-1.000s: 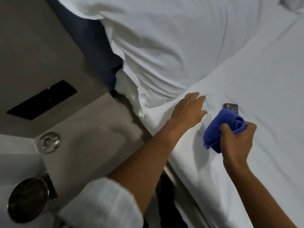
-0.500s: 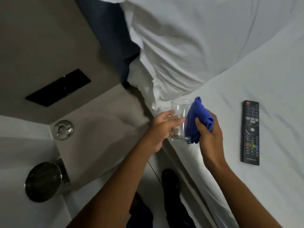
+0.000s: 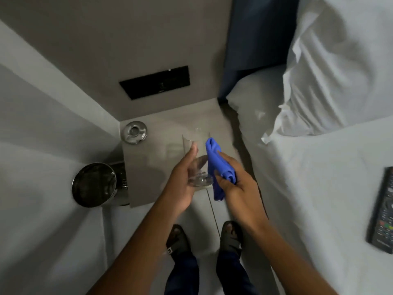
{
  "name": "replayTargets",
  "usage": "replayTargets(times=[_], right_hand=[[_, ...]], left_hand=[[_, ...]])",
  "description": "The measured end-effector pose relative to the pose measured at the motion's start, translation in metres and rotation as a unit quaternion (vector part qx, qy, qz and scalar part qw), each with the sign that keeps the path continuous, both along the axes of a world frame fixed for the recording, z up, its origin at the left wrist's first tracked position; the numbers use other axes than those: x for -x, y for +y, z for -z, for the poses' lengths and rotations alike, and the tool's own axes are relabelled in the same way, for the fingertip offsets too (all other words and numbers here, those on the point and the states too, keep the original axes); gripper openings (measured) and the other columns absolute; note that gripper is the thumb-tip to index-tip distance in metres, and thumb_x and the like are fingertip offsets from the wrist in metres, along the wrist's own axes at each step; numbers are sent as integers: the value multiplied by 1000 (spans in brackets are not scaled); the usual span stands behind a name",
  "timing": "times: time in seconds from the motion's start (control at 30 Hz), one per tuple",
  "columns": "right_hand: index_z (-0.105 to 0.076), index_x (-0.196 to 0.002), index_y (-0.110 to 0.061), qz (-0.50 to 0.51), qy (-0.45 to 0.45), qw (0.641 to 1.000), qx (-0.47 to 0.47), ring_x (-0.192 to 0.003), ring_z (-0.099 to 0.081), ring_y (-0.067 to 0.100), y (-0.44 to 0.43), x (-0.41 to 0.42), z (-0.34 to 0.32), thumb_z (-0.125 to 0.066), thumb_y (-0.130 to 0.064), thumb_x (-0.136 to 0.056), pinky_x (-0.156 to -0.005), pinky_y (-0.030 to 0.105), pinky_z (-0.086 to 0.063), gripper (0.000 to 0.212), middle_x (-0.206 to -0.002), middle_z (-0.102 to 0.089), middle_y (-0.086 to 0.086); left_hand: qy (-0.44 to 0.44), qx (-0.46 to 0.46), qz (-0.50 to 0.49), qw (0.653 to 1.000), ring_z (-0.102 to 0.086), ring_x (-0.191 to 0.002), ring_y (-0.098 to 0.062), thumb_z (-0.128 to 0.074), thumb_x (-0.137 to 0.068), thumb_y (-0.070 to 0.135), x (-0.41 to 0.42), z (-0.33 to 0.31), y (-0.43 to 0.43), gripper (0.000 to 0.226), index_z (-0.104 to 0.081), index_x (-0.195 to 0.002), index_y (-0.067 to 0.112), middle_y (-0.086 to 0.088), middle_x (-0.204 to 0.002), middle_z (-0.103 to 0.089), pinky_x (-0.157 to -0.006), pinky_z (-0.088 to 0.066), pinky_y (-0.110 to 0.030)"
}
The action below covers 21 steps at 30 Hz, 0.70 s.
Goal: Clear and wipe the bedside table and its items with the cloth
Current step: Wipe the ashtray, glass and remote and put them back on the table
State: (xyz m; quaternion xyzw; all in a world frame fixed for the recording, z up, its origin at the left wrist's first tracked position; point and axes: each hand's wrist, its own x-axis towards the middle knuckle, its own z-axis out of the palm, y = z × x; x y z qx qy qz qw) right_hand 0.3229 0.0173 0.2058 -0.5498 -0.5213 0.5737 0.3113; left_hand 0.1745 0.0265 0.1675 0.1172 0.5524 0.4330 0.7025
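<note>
My left hand (image 3: 182,184) grips a clear drinking glass (image 3: 196,159) by its lower part, holding it above the front of the grey bedside table (image 3: 170,133). My right hand (image 3: 234,184) is closed on a bunched blue cloth (image 3: 219,165) that presses against the right side of the glass. A round metal ashtray (image 3: 134,132) stands at the table's back left corner. A black remote control (image 3: 382,211) lies on the white bed at the far right.
A round metal bin (image 3: 94,185) stands on the floor left of the table. A black panel (image 3: 155,81) is set in the wall behind. White pillows (image 3: 340,67) and bed sheet (image 3: 308,188) fill the right side. My sandalled feet (image 3: 204,237) stand between table and bed.
My left hand picked the glass up from the bed and brought it, together with the cloth hand, leftward over the bedside table. The remote stayed on the bed.
</note>
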Motion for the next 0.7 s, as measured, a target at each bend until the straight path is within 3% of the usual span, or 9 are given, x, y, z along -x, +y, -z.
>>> replayTargets(times=[0.07, 0.13, 0.17, 0.27, 0.33, 0.4, 0.5, 0.57, 0.7], right_hand=[[-52, -135, -35, 20, -6, 1000, 4, -82, -61, -12, 6, 20, -2, -52, -8, -94, -69, 2, -45, 49, -94, -66, -32], [-52, -136, -33, 27, -3, 1000, -1, -92, -61, -10, 13, 38, -5, -54, -8, -93, -78, 5, -47, 50, -109, -67, -22], [-51, -137, -33, 16, -4, 1000, -6, -102, -59, -7, 11, 51, -6, -55, -6, -92, -89, 11, -47, 53, -122, -65, -14], [-47, -140, -32, -41, -53, 995, -76, -136, -36, 2, -4, 79, -11, -55, -2, -87, -113, 22, -30, 61, -151, -43, -4], [-46, -140, -29, -74, -77, 985, -137, -144, -28, 9, -17, 89, -11, -53, -4, -83, -117, 31, -25, 63, -154, -37, -1], [-46, -139, -24, -88, -90, 975, -183, -145, -28, 18, -29, 99, -9, -52, -3, -80, -118, 42, -25, 63, -153, -38, 4], [-43, -140, -20, -86, -106, 964, -228, -147, -24, 25, -47, 113, -7, -53, 3, -80, -118, 50, -25, 65, -155, -35, 7], [-39, -143, -19, -95, -119, 957, -245, -148, -18, 26, -56, 121, -5, -52, 7, -80, -118, 49, -22, 70, -157, -30, 7], [-36, -145, -16, -135, -160, 935, -286, -149, -18, 27, -71, 137, 2, -46, 0, -79, -117, 48, -22, 68, -157, -30, 8]], left_hand=[[-12, 23, -8, 1000, -67, -114, -14, -60, -82, 61, 13, -2, -16, 68, -55, -134, 18, 0, -130, -67, -92, -54, -40], [2, 27, -16, 1000, -53, -130, -13, -67, -76, 61, 23, -5, -24, 76, -53, -138, 19, -3, -143, -56, -114, -38, -48], [10, 28, -26, 999, -51, -130, -15, -68, -76, 59, 31, -7, -29, 73, -56, -136, 18, -4, -140, -57, -116, -34, -49], [5, 35, -69, 997, -55, -117, -32, -56, -93, 36, 55, -9, -32, 44, -62, -128, 9, -17, -120, -62, -103, -40, -48], [-5, 29, -95, 995, -60, -105, -28, -48, -96, 19, 71, -11, -33, 28, -69, -113, 10, -12, -108, -68, -97, -45, -43], [-18, 39, -121, 992, -61, -105, -28, -53, -94, 19, 89, -12, -36, 26, -69, -111, 8, -14, -106, -67, -104, -45, -46], [-45, 53, -159, 985, -67, -111, -28, -68, -85, 40, 106, -9, -42, 44, -70, -116, 8, -12, -111, -71, -105, -49, -47], [-95, 55, -178, 978, -62, -121, -30, -72, -79, 49, 111, -7, -47, 63, -65, -126, 8, -15, -129, -66, -109, -46, -48], [-323, 35, -164, 931, -68, -112, -29, -80, -69, 50, 120, -6, -59, 86, -54, -134, 0, -19, -124, -67, -93, -57, -40]])
